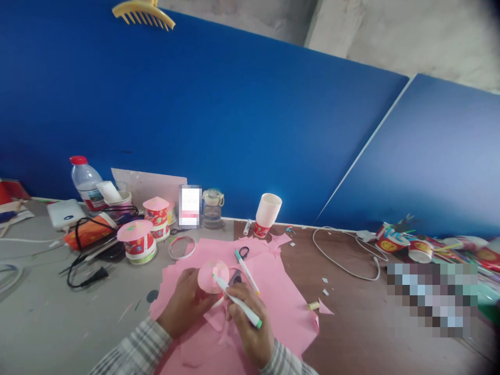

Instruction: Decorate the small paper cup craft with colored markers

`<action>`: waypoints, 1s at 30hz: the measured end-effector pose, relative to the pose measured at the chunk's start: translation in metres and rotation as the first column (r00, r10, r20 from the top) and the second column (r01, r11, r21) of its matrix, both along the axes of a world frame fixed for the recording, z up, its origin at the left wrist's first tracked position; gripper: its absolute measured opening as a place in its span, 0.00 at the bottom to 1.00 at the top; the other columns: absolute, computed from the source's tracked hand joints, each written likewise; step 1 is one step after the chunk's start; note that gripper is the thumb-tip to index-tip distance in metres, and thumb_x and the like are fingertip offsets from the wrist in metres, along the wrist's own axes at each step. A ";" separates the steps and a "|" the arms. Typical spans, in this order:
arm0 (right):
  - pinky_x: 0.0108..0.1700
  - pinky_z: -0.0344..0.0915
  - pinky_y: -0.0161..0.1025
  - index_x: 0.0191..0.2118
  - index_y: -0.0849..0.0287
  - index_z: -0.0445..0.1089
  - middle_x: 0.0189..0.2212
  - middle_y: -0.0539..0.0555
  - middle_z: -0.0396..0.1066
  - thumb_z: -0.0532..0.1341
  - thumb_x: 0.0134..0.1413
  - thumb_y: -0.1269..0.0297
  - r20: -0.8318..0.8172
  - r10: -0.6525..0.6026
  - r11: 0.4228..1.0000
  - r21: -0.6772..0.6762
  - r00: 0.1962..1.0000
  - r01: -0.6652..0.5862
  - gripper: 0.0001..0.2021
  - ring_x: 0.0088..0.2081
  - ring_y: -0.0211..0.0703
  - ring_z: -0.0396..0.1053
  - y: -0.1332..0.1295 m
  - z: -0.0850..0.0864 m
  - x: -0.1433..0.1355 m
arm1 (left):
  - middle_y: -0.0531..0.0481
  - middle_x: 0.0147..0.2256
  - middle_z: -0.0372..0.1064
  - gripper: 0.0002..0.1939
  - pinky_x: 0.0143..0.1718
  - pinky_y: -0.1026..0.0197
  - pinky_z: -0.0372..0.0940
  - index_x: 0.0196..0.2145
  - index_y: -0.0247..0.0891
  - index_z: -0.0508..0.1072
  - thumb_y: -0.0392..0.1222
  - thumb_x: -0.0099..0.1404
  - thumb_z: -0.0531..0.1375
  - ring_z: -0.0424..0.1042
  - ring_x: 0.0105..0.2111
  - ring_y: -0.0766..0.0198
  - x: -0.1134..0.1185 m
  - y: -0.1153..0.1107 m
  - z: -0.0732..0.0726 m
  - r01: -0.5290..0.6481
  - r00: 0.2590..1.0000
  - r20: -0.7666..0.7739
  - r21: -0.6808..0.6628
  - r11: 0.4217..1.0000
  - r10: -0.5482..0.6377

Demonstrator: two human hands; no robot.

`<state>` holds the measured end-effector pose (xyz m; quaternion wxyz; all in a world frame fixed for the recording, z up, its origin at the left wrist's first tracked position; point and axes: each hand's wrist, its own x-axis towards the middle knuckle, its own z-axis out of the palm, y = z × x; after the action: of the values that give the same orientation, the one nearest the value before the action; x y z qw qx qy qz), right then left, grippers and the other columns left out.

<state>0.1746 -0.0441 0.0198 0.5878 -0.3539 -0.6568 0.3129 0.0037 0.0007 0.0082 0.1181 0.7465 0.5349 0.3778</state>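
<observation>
Blue partition (250, 120) behind: left hand (185, 302) clasps a pink-topped cup (205, 283), right hand (252, 336) pinches a marker (249, 313), colouring seemingly barely begun; green-daubed cup (136, 248) at ten o'clock looks done.

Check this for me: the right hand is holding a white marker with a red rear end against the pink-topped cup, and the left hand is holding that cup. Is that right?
Not quite: the rear end of the white marker is green, not red, as the head view shows. The right hand does hold it against the pink-topped cup, which the left hand holds.
</observation>
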 end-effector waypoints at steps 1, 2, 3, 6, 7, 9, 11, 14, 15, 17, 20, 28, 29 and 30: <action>0.34 0.69 0.39 0.38 0.56 0.73 0.25 0.51 0.74 0.58 0.50 0.72 0.000 0.002 1.000 0.006 1.000 -0.002 0.10 0.28 0.45 0.71 0.000 0.000 0.000 | 0.51 0.30 0.71 0.19 0.30 0.55 0.67 0.34 0.46 0.69 0.53 0.41 0.61 0.66 0.32 0.56 0.000 0.000 0.000 0.002 1.000 -0.003 0.003 1.000 -0.002; 0.34 0.69 0.39 0.38 0.56 0.73 0.24 0.51 0.74 0.58 0.50 0.72 -0.003 0.003 1.000 0.009 1.000 -0.003 0.10 0.28 0.46 0.71 0.000 0.000 0.000 | 0.51 0.30 0.71 0.19 0.30 0.55 0.67 0.34 0.46 0.69 0.53 0.42 0.61 0.66 0.32 0.56 0.000 0.000 -0.001 0.003 1.000 -0.006 0.007 1.000 -0.003; 0.33 0.69 0.39 0.37 0.56 0.73 0.24 0.51 0.74 0.58 0.50 0.72 -0.006 0.005 1.000 0.007 1.000 -0.005 0.10 0.28 0.46 0.71 0.000 0.001 0.000 | 0.51 0.30 0.71 0.19 0.30 0.55 0.67 0.34 0.46 0.69 0.53 0.42 0.61 0.66 0.32 0.56 0.000 0.000 -0.001 0.006 1.000 -0.010 0.010 1.000 -0.006; 0.33 0.70 0.40 0.37 0.56 0.73 0.22 0.51 0.73 0.57 0.51 0.72 -0.011 0.009 1.000 -0.014 1.000 -0.009 0.09 0.27 0.46 0.71 -0.001 0.001 0.001 | 0.51 0.30 0.71 0.19 0.31 0.54 0.66 0.34 0.47 0.69 0.53 0.42 0.60 0.66 0.33 0.56 -0.001 -0.001 0.000 0.006 1.000 -0.015 0.002 1.000 -0.006; 0.32 0.70 0.40 0.37 0.57 0.73 0.22 0.51 0.73 0.57 0.51 0.71 -0.009 0.009 1.000 -0.022 1.000 -0.010 0.09 0.26 0.46 0.71 -0.001 0.001 0.001 | 0.51 0.30 0.71 0.20 0.31 0.54 0.66 0.34 0.47 0.68 0.53 0.42 0.60 0.66 0.33 0.56 -0.001 -0.001 0.000 0.005 1.000 -0.014 -0.005 1.000 -0.005; 0.32 0.70 0.40 0.36 0.57 0.73 0.21 0.51 0.73 0.57 0.51 0.71 -0.006 0.010 0.999 -0.032 1.000 -0.010 0.09 0.25 0.46 0.70 -0.002 0.002 0.002 | 0.51 0.30 0.71 0.20 0.31 0.54 0.66 0.34 0.47 0.69 0.53 0.42 0.60 0.66 0.33 0.56 -0.001 -0.001 0.000 0.004 1.000 -0.010 -0.019 1.000 -0.004; 0.31 0.70 0.40 0.36 0.57 0.73 0.22 0.51 0.73 0.57 0.51 0.71 -0.003 0.012 0.999 -0.035 1.000 -0.012 0.09 0.25 0.46 0.70 -0.002 0.002 0.002 | 0.51 0.30 0.71 0.20 0.31 0.55 0.66 0.34 0.47 0.69 0.53 0.42 0.61 0.66 0.33 0.56 -0.001 0.000 0.000 0.004 1.000 -0.002 -0.032 0.999 -0.004; 0.30 0.69 0.39 0.36 0.57 0.73 0.22 0.51 0.73 0.57 0.51 0.71 -0.007 0.006 1.000 -0.023 1.000 -0.006 0.09 0.26 0.46 0.70 -0.002 0.003 0.002 | 0.51 0.30 0.71 0.19 0.31 0.55 0.66 0.34 0.47 0.69 0.52 0.41 0.61 0.66 0.32 0.56 -0.001 0.000 0.000 0.004 1.000 0.015 -0.040 0.999 -0.003; 0.30 0.69 0.39 0.36 0.57 0.74 0.21 0.51 0.73 0.57 0.51 0.71 -0.012 -0.001 1.000 -0.017 1.000 0.000 0.09 0.26 0.46 0.70 -0.002 0.004 0.002 | 0.51 0.30 0.71 0.19 0.30 0.55 0.66 0.34 0.47 0.69 0.52 0.41 0.61 0.66 0.32 0.56 -0.001 0.000 0.000 0.003 1.000 0.021 -0.040 0.999 -0.002; 0.30 0.69 0.40 0.36 0.56 0.74 0.20 0.50 0.72 0.57 0.51 0.71 -0.021 -0.010 1.000 -0.010 1.000 0.010 0.09 0.26 0.47 0.70 -0.002 0.004 0.002 | 0.51 0.30 0.71 0.19 0.30 0.54 0.66 0.34 0.47 0.69 0.52 0.41 0.61 0.66 0.32 0.56 -0.001 0.000 0.000 0.002 1.000 0.027 -0.043 0.999 -0.001; 0.31 0.69 0.40 0.36 0.56 0.73 0.19 0.50 0.71 0.57 0.51 0.71 -0.019 -0.007 1.000 -0.017 1.000 0.007 0.09 0.26 0.47 0.70 -0.002 0.002 0.002 | 0.51 0.29 0.71 0.19 0.32 0.54 0.66 0.33 0.46 0.69 0.52 0.41 0.61 0.66 0.33 0.56 -0.001 0.000 -0.002 0.000 1.000 0.020 -0.042 0.999 0.001; 0.32 0.70 0.41 0.37 0.56 0.73 0.22 0.51 0.73 0.58 0.51 0.71 -0.003 0.000 1.000 -0.026 1.000 0.000 0.09 0.26 0.46 0.71 0.000 -0.001 0.003 | 0.51 0.29 0.71 0.19 0.32 0.55 0.66 0.32 0.46 0.69 0.53 0.40 0.62 0.66 0.33 0.57 -0.001 0.001 -0.004 -0.004 1.000 0.016 -0.018 1.000 0.004; 0.32 0.70 0.41 0.37 0.56 0.73 0.21 0.51 0.73 0.58 0.51 0.71 -0.002 -0.002 1.000 -0.023 1.000 0.002 0.09 0.26 0.46 0.71 0.000 -0.001 0.003 | 0.51 0.29 0.71 0.19 0.32 0.55 0.66 0.32 0.46 0.70 0.53 0.40 0.62 0.66 0.33 0.57 -0.001 0.001 -0.004 -0.005 1.000 0.018 -0.014 1.000 0.005; 0.32 0.70 0.41 0.36 0.56 0.73 0.21 0.50 0.73 0.58 0.51 0.72 -0.001 -0.005 1.000 -0.022 1.000 0.005 0.09 0.26 0.47 0.71 0.000 -0.001 0.002 | 0.52 0.29 0.71 0.19 0.31 0.56 0.66 0.32 0.46 0.70 0.53 0.40 0.62 0.66 0.32 0.57 -0.001 0.001 -0.004 -0.006 1.000 0.021 -0.015 1.000 0.007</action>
<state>0.1770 -0.0438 0.0184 0.5851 -0.3618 -0.6520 0.3189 0.0026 0.0017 0.0040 0.1280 0.7398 0.5388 0.3820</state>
